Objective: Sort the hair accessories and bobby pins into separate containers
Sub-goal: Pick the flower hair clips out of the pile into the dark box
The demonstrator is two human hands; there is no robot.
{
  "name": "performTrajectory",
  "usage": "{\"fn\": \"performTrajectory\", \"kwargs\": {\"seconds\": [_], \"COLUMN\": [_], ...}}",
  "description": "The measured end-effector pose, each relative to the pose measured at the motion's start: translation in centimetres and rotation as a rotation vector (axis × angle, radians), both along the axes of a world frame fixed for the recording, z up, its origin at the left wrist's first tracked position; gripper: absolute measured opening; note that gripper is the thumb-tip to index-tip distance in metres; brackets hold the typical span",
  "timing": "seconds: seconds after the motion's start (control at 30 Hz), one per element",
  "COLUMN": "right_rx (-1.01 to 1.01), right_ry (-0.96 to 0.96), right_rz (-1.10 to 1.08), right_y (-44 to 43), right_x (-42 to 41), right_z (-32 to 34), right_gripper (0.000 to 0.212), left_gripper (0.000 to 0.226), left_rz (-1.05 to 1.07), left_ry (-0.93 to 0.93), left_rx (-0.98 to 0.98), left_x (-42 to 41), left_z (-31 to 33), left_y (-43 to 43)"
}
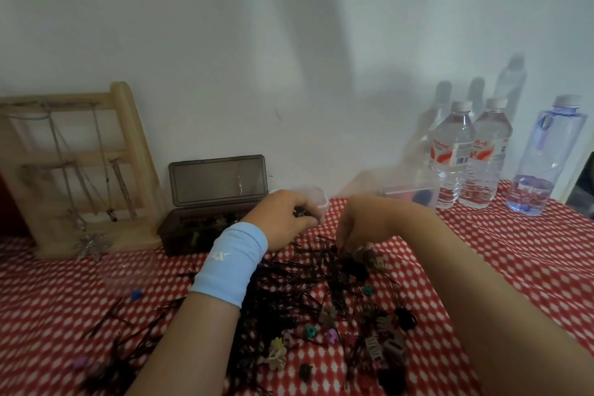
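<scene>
A: Status?
B: Left hand (286, 219) fingers clenched on dark pins; right hand (356, 228) pinching in the bobby pins (289, 286) heaped on the table (514, 254).
A: Advice?
B: Lift pins only; drop them in the dark box (193, 231).

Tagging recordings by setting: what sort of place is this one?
Probably a home, at a table against a plain white wall. A red patterned tablecloth covers it, with a wooden jewelry stand hung with necklaces and several water bottles at the back.
</scene>
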State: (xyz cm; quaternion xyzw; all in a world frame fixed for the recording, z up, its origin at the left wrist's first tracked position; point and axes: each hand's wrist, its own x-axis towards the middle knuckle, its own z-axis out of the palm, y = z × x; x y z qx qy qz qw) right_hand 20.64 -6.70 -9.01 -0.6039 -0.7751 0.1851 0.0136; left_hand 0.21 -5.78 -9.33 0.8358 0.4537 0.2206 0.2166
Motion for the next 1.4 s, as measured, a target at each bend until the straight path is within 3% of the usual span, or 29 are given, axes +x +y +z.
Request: {"fn": "performTrajectory", "kwargs": {"seconds": [0.27, 0.37, 0.5, 0.63, 0.77, 1.07, 1.17, 1.4], "right_rx": [0.250, 0.331, 0.411, 0.392, 0.376, 0.163, 0.087, -0.085], "right_ry": [0.400, 0.467, 0.386, 0.392, 0.415, 0.182, 0.009, -0.075], "right_rz": [-0.001, -0.019, -0.001, 0.005, -0.039, -0.161, -0.186, -0.131], "right_y": [0.2, 2.3, 4.6, 4.6, 3.0, -3.8, -4.6, -5.2], "right_x": [-6.1, -10.3, -14.1, -14.0, -11.1, -1.7, 0.1, 2.0], "right_z": [3.4, 3.6, 2.7, 2.8, 3.5, 3.2, 1.8, -0.1], "right_gripper": [0.014, 0.013, 0.011, 0.016, 0.017, 0.015, 0.011, 0.058], "left_gripper": [0.014, 0.016, 0.024, 0.040, 0.035, 0.017, 0.012, 0.015], "left_rz": [0.233, 0.335, 0.406, 0.344, 0.295, -0.043, -0.087, -0.118], "left_ry": [0.013, 0.001, -0.088, -0.170, -0.193, -0.031, 0.057, 0.186], "left_rx": [0.095, 0.076, 0.056, 0.020, 0.057, 0.018, -0.024, -0.084], "left_x": [-6.1, -9.0, -11.5, -12.2, -10.3, 0.9, 3.9, 5.5], "left_z": [1.8, 1.0, -0.1, 0.3, 0.6, 0.3, -0.5, -1.6], "left_y": [1.8, 2.4, 2.7, 2.5, 1.9, -2.3, -3.2, -3.7]}}
